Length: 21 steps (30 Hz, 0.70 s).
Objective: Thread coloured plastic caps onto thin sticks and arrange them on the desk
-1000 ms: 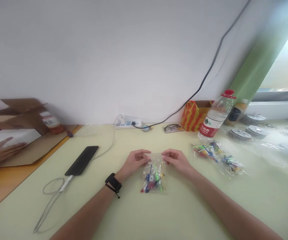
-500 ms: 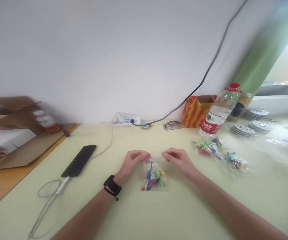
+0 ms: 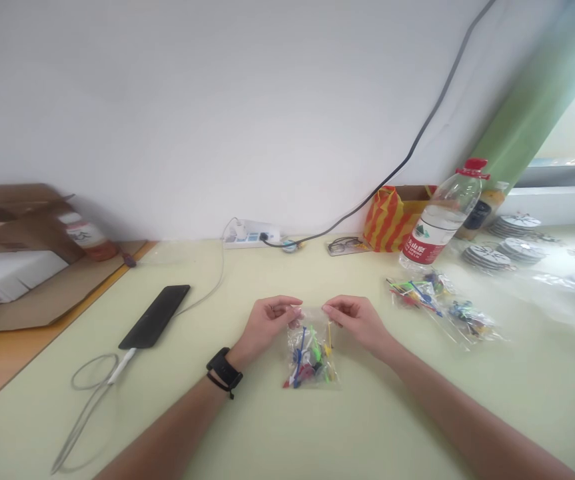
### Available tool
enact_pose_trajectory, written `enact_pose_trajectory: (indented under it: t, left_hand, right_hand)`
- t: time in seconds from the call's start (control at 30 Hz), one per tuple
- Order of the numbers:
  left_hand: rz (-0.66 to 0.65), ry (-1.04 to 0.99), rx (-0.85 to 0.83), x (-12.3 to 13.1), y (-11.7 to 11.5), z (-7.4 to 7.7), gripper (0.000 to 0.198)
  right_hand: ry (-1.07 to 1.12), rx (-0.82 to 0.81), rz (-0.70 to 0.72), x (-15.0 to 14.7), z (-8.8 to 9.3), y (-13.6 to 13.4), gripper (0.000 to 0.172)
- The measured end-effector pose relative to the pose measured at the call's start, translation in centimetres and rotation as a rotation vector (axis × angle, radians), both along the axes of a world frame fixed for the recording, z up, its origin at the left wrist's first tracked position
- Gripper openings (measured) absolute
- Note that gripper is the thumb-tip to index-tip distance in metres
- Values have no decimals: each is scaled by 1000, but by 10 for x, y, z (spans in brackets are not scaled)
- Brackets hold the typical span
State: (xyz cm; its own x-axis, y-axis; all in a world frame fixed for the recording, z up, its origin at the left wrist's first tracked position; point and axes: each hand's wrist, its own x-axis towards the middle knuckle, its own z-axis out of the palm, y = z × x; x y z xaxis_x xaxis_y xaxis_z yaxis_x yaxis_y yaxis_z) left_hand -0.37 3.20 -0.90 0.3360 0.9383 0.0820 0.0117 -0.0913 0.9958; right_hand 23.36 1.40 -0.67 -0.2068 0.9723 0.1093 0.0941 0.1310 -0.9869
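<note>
As its 2 top corners are pinched, 1 clear bag (image 3: pixel 314 319) is held by its upper edge

While the left corner is gripped by the left hand (image 3: pixel 270 327), thumb and fingertips closed narrowly on the film, the right corner is pinched likewise by the right hand (image 3: pixel 360 325). Coloured plastic pieces (image 3: pixel 310 363) are enclosed below, between the wrists. Whether the pale table (image 3: pixel 267 433) is touched by the bag cannot be told.
</note>
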Motion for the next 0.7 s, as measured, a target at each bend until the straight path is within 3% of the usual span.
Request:
enact_pose_trajectory:
  t: [0.43,0.7]
  left_hand:
    - [-149,79,5,6,-5,-2,27]
    - [-73,106,57,-2,3,-1,26]
  right_hand:
    - [-69,32,81,-6,3,-6,33]
    - [37,-40,117,0,-2,-2,31]
